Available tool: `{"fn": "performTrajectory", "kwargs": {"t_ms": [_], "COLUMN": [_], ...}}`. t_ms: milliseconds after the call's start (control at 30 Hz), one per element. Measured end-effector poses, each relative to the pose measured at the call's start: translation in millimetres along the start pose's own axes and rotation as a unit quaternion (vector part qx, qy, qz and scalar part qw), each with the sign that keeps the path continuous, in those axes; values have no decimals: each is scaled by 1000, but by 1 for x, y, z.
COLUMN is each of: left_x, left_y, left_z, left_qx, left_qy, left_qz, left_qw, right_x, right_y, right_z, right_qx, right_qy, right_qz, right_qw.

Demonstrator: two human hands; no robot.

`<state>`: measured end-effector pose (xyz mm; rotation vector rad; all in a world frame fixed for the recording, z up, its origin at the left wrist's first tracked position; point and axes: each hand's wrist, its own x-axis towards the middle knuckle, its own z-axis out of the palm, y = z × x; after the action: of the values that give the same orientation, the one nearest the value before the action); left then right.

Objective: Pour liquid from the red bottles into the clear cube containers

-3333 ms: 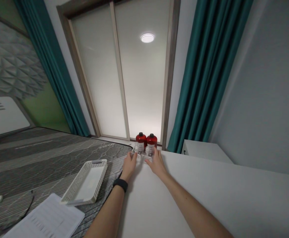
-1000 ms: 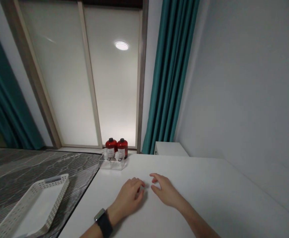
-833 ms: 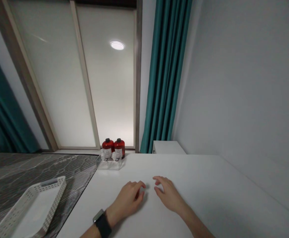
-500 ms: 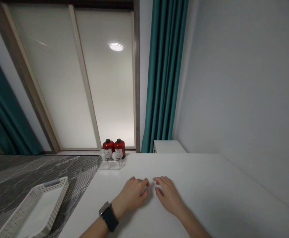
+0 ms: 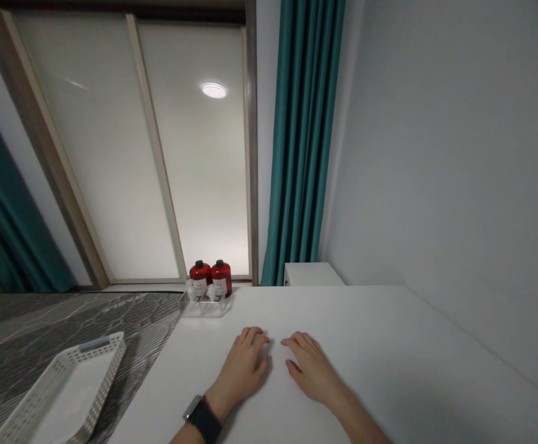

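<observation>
My left hand (image 5: 244, 365) is over the white table (image 5: 365, 345), fingers apart and slightly curled, with nothing in it. A dark-banded smartwatch (image 5: 203, 418) is on that wrist. Just to its right, my right hand (image 5: 313, 368) hovers over or rests on the same surface, palm down, thumb and fingers apart, also holding nothing. A small gap separates the two hands. Beyond the left hand, a clear tray (image 5: 204, 310) at the table's far left corner bears two red bottles (image 5: 221, 275) with dark caps and small white-topped items (image 5: 211, 292) in front.
A white perforated basket (image 5: 65, 394) lies on the grey patterned floor (image 5: 153, 314) left of the table. Behind the table stand a small white cabinet (image 5: 315, 274), a teal curtain (image 5: 303, 135) and a frosted sliding door (image 5: 204, 185). A pale wall (image 5: 458, 154) borders the right side.
My left hand has turned so its fingers point more forward and has shifted slightly left, widening the gap between the hands. The right hand is nearly where it was. The view has shifted a little.
</observation>
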<state>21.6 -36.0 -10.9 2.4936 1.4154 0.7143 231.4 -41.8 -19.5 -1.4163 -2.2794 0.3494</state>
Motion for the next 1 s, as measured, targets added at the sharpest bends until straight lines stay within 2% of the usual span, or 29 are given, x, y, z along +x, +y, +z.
{"fn": "performTrajectory", "kwargs": {"t_ms": [267, 1000], "left_x": [-1, -2], "left_y": [-7, -8], "left_z": [6, 1], "left_qx": [27, 37], "left_qy": [-60, -80], "left_qz": [-13, 16], "left_qw": [998, 996], "right_x": [0, 1], "right_y": [2, 5], "right_z": [-5, -5], "right_qx": [9, 13], "right_qy": [-17, -30], "right_qz": [-8, -11], "right_qw": [1000, 999]}}
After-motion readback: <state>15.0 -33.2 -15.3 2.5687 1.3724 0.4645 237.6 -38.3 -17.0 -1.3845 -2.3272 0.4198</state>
